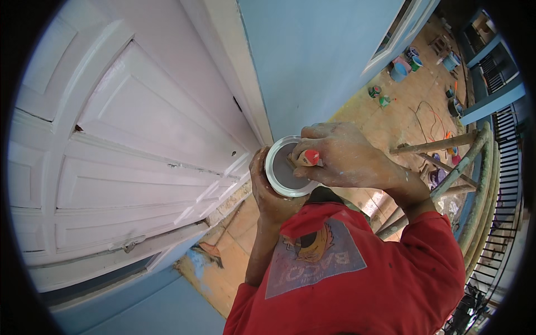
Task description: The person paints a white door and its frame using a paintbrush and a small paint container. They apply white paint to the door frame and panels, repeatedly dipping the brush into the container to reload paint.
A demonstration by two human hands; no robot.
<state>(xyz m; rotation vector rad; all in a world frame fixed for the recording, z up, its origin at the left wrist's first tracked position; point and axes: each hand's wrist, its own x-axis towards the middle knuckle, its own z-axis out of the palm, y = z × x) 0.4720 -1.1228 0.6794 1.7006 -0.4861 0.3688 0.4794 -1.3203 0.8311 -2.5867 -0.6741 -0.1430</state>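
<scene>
My left hand is wrapped around the side of a round open paint can with a bright metal rim. Greyish paint fills the visible inside of the can. Over its right side, my right hand grips a paintbrush by its red-ended handle. The brush points down into the can; its bristles are mostly hidden by my fingers. Both hands carry paint specks. A pale panelled door stands left of the can, and a light blue wall rises beyond it.
Bamboo scaffolding poles stand close on the right, near a black metal railing. A broom lies on the tiled floor below the door. Farther off are buckets, small paint cans, a stool and loose cable.
</scene>
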